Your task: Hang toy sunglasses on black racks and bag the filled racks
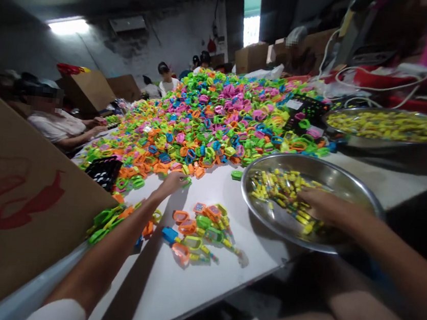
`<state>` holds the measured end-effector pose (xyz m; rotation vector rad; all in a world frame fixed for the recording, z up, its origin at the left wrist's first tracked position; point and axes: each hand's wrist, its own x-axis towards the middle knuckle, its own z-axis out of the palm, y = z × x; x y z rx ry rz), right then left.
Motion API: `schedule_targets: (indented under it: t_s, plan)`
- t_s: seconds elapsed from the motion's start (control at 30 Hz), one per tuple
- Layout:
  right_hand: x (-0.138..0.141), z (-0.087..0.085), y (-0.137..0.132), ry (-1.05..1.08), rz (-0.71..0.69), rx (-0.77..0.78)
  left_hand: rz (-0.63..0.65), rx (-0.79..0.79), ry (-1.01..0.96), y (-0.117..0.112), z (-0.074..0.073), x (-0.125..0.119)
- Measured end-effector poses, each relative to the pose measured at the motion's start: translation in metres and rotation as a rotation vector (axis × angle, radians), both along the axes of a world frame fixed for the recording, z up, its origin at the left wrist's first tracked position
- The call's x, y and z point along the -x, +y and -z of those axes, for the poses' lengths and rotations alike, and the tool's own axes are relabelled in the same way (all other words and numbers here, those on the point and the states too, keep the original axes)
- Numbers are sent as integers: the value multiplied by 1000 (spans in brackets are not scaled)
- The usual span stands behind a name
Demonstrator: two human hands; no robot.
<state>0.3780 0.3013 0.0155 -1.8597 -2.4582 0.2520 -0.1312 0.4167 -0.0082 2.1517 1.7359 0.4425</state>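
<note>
My left hand (pixel 174 182) reaches to the near edge of a big heap of plastic toy watches (pixel 217 124) in green, orange, pink, yellow and blue. Its fingers are closed, with a green toy watch (pixel 187 181) at the fingertips. In a steel bowl (pixel 363 197) at the right, my right hand (pixel 314 203) has its fingers drawn together among small yellow wrapped tubes (pixel 279 188); what they grip is hidden. Between my arms, a loose group of toy watches (pixel 195 224) lies on the white table (pixel 199 287), several with yellow tubes attached or lying against them.
Another bowl of yellow pieces (pixel 394 126) stands at the far right. A single green piece (pixel 237 175) lies beside the near bowl. Black trays (pixel 103 172) rest against the heap. A large cardboard box (pixel 21 184) blocks the left side. Co-workers (pixel 60 117) sit around the heap.
</note>
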Motion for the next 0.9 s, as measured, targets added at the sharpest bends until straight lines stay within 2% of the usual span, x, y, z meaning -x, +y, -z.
schedule_targets:
  t_s: [0.17, 0.33, 0.5, 0.73, 0.9]
  plan:
    - [33, -12, -14, -77, 67, 66, -2, 119, -166, -39, -12, -4]
    - [83, -2, -21, -84, 109, 88, -63, 241, -418, -87, -34, -20]
    - [99, 1, -21, -108, 112, 91, -72, 310, -712, -137, -48, -45]
    - [97, -5, -25, -121, 97, 19, -155, 276, -1173, -205, -40, -81]
    - [93, -18, -25, -109, 133, -86, -239, 314, -1498, -223, -31, -99]
